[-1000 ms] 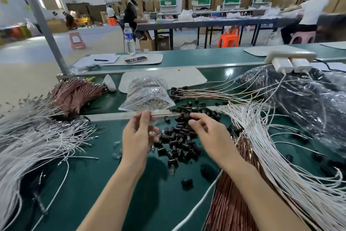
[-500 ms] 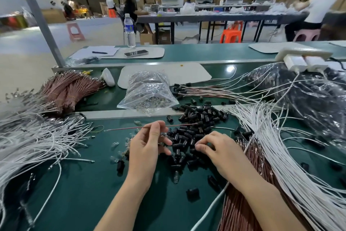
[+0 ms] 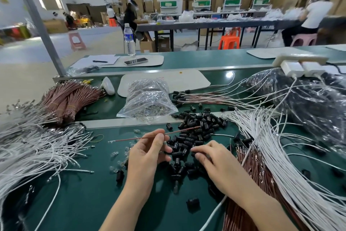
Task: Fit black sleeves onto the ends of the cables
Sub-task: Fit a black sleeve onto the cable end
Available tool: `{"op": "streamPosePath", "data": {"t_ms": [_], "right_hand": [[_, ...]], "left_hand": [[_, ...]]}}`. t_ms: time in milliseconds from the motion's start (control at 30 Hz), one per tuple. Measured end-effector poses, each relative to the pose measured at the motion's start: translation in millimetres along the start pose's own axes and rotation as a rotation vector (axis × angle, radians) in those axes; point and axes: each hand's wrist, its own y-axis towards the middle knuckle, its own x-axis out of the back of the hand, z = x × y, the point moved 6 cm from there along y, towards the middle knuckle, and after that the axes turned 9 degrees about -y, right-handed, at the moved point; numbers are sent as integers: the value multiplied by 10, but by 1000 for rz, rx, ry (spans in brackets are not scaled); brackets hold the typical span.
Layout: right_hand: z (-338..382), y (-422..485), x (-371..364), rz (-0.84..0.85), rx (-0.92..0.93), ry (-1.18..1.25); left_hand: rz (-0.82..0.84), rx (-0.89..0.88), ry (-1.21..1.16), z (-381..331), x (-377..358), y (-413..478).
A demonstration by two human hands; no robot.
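I record my left hand pinching a brown cable left of the sleeve pile, right hand curled onto the pile, grip unclear, and a clear bag of small parts behind it.

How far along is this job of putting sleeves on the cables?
Done: a few sleeved cables lie behind the pile. In hand: the left hand pinches one reddish cable, and the right hand touches the loose sleeve pile. Left: brown bundles and many white cables lie bare.
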Motion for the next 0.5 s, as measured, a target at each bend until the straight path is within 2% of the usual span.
{"op": "streamPosePath", "data": {"t_ms": [200, 267, 367, 500], "right_hand": [[-246, 45, 200, -233, -257, 624], [-326, 52, 190, -282, -371, 987], [-314, 82, 178, -298, -397, 1470], [-260, 82, 144, -251, -393, 1652]], "left_hand": [[51, 48, -75, -2, -27, 20], [56, 59, -67, 10, -26, 14], [74, 61, -58, 8, -44, 27], [96, 67, -30, 42, -77, 18]]}}
